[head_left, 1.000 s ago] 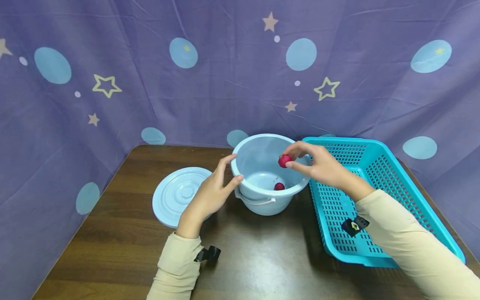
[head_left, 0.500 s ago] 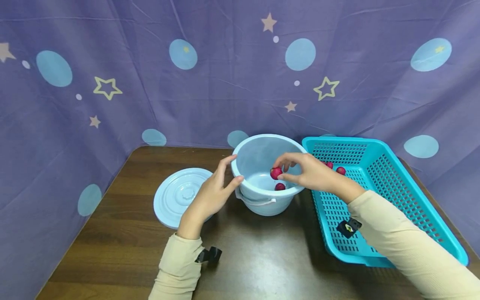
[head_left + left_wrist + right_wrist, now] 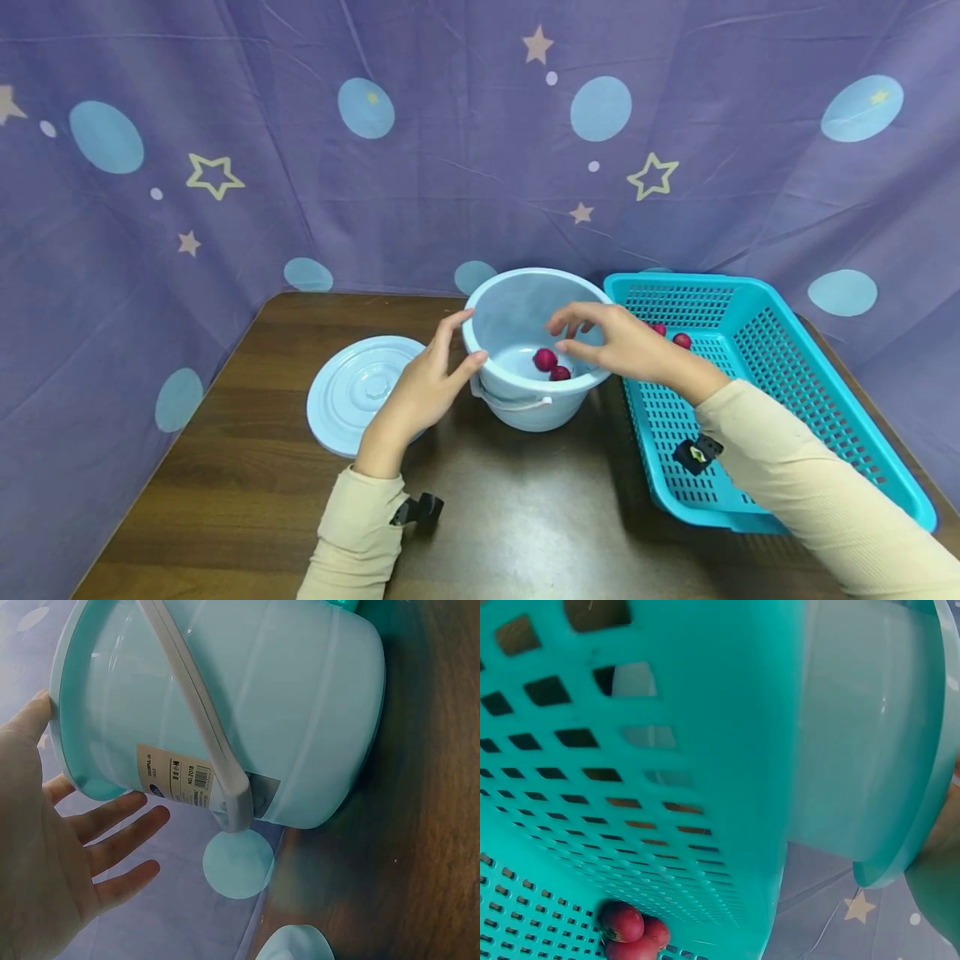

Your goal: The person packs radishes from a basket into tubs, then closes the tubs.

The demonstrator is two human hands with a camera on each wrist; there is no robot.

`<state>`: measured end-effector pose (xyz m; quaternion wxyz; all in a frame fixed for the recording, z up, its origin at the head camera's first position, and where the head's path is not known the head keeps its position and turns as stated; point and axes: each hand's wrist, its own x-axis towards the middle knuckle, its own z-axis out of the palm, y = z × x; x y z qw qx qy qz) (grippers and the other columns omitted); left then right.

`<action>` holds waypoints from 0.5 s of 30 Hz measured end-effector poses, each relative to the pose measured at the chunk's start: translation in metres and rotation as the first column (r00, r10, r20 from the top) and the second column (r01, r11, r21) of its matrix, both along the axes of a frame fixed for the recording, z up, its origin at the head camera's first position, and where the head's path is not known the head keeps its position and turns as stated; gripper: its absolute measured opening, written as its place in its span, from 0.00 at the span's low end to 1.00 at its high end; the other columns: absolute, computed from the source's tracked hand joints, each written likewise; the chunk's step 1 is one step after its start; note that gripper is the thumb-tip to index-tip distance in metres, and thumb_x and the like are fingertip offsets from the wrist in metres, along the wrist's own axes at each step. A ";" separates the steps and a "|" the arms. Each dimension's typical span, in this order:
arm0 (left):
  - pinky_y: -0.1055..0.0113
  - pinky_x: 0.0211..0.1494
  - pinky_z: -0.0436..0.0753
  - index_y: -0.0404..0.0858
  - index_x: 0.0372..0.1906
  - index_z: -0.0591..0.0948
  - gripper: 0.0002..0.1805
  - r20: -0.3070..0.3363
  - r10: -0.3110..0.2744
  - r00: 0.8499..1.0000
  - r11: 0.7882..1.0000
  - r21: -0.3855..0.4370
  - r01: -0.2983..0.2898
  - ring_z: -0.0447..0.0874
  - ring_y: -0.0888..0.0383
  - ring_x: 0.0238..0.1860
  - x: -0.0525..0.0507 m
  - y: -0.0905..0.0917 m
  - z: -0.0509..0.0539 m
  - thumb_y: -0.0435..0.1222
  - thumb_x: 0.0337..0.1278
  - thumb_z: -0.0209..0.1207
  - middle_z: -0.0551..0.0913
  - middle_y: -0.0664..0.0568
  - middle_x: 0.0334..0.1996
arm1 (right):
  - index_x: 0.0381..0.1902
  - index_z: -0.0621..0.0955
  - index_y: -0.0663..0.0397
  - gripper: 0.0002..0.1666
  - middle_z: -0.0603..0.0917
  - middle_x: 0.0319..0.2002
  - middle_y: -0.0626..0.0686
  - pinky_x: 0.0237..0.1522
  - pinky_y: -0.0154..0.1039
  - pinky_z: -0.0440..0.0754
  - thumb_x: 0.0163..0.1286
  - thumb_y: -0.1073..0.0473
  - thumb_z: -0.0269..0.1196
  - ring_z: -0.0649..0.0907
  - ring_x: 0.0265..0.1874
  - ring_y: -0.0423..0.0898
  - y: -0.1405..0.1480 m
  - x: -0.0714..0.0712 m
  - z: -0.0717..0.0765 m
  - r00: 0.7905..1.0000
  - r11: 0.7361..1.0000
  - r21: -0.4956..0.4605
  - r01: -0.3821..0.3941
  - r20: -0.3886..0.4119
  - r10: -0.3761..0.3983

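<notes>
Two small round red items, one [image 3: 545, 360] beside the other [image 3: 560, 373], lie at the bottom of a light blue bucket [image 3: 517, 417]. My right hand [image 3: 630, 342] hovers over the bucket's right side, fingers bent and thumb apart, holding nothing. My left hand [image 3: 420, 387] touches the left rim with thumb and fingertip, the other fingers spread, as the left wrist view shows beside the bucket [image 3: 300, 697]. Several red items [image 3: 682, 341] are in the turquoise basket [image 3: 825, 392]; the right wrist view shows a cluster [image 3: 622, 922] in its corner.
A round light blue lid [image 3: 352, 387] lies flat on the brown wooden table [image 3: 225, 467], left of the bucket and partly behind my left hand. The basket stands close to the bucket's right side. A purple curtain [image 3: 450, 125] hangs behind the table.
My right hand has moved left and let go of the red item, which dropped beside the other in the bucket. My left hand has stayed at the rim.
</notes>
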<state>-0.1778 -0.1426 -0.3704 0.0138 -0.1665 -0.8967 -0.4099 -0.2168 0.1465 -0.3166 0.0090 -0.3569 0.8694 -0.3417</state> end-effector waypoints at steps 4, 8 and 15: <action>0.41 0.59 0.72 0.65 0.76 0.50 0.36 0.002 0.007 1.000 1.000 0.002 -0.007 0.69 0.43 0.66 0.001 -0.001 -0.001 0.66 0.68 0.45 0.59 0.51 0.75 | 0.52 0.83 0.50 0.15 0.84 0.47 0.45 0.53 0.48 0.76 0.68 0.57 0.68 0.80 0.44 0.42 0.004 -0.001 0.004 1.000 0.999 -0.044 0.002 -0.001 -0.002; 0.41 0.58 0.72 0.65 0.76 0.50 0.36 -0.009 0.008 1.000 1.000 0.003 -0.008 0.70 0.43 0.66 0.001 -0.001 -0.001 0.65 0.68 0.45 0.60 0.50 0.75 | 0.53 0.82 0.47 0.14 0.84 0.48 0.44 0.47 0.49 0.79 0.70 0.57 0.65 0.80 0.45 0.43 0.013 -0.003 0.008 0.999 0.996 -0.086 0.040 -0.002 -0.040; 0.42 0.55 0.75 0.65 0.76 0.50 0.36 -0.012 0.002 1.000 1.000 -0.001 -0.002 0.74 0.42 0.62 0.000 0.000 0.001 0.65 0.69 0.44 0.60 0.50 0.74 | 0.55 0.82 0.49 0.15 0.84 0.49 0.47 0.48 0.48 0.78 0.72 0.57 0.63 0.80 0.47 0.45 0.032 -0.003 0.012 0.990 0.984 -0.114 0.135 -0.021 -0.138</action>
